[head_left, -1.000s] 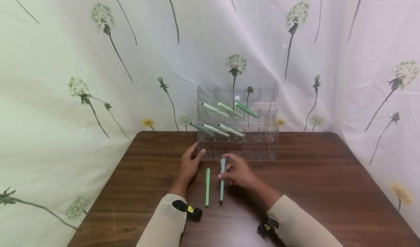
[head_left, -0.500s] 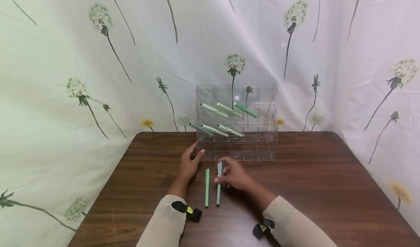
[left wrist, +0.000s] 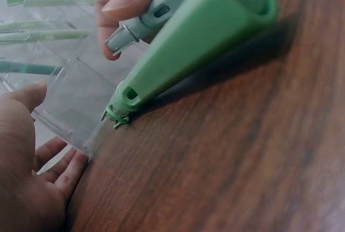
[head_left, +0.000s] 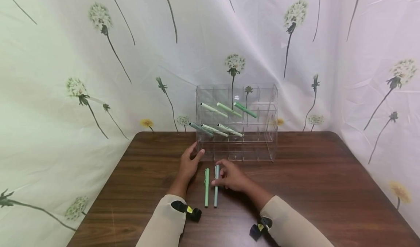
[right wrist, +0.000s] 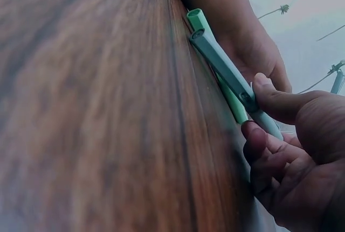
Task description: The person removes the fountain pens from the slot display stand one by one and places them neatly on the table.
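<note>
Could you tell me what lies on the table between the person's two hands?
Two pens lie side by side: a green pen nearer the left hand, and a grey-blue pen pinched by the right hand. The head view shows it best.

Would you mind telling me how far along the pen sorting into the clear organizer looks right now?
Six pens already sit in the clear organizer, three in each of two rows. In hand: the right hand pinches the grey-blue pen, not yet lifted off the table, while the left hand rests against the organizer's corner. Left: that pen and the green pen beside it.
</note>
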Tool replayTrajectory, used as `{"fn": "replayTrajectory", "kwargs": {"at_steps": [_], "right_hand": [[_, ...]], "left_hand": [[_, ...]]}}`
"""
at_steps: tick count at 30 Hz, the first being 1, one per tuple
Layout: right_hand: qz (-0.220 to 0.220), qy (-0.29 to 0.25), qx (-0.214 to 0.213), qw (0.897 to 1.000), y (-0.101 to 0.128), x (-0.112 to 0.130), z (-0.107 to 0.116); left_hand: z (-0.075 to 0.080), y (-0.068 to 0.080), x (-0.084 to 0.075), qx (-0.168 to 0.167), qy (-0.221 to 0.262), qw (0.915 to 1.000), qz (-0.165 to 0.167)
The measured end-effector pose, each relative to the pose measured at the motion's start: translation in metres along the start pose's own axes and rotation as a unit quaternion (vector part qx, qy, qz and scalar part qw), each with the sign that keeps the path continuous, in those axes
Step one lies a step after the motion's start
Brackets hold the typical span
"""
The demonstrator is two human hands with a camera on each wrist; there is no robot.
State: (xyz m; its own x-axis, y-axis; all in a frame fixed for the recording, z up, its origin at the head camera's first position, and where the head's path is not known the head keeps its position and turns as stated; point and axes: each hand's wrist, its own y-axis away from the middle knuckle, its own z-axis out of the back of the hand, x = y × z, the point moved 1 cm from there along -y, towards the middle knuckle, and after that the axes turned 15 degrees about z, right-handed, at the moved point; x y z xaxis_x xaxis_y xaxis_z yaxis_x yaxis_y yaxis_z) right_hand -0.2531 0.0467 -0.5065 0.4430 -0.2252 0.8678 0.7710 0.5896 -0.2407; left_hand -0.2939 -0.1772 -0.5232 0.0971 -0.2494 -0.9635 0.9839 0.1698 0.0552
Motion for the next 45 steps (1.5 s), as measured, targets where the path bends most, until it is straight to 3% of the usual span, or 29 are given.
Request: {"fn": "replayTrajectory", "kwargs": {"at_steps": [12, 30, 45], "right_hand": [[0.006, 0.004, 0.029, 1.0, -0.004, -0.009, 0.0], [0.008, 0.027, 0.042, 0.999, -0.008, -0.013, -0.001], [0.016, 0.007, 0.039, 0.999, -0.007, -0.009, -0.001]], "left_hand": [[0.0, 0.001, -0.002, 0.001, 0.002, 1.0, 0.006], [-0.001, 0.0, -0.001, 0.003, -0.01, 0.9999, 0.004], [-0.001, -0.001, 0.0, 0.0, -0.006, 1.0, -0.005]]}}
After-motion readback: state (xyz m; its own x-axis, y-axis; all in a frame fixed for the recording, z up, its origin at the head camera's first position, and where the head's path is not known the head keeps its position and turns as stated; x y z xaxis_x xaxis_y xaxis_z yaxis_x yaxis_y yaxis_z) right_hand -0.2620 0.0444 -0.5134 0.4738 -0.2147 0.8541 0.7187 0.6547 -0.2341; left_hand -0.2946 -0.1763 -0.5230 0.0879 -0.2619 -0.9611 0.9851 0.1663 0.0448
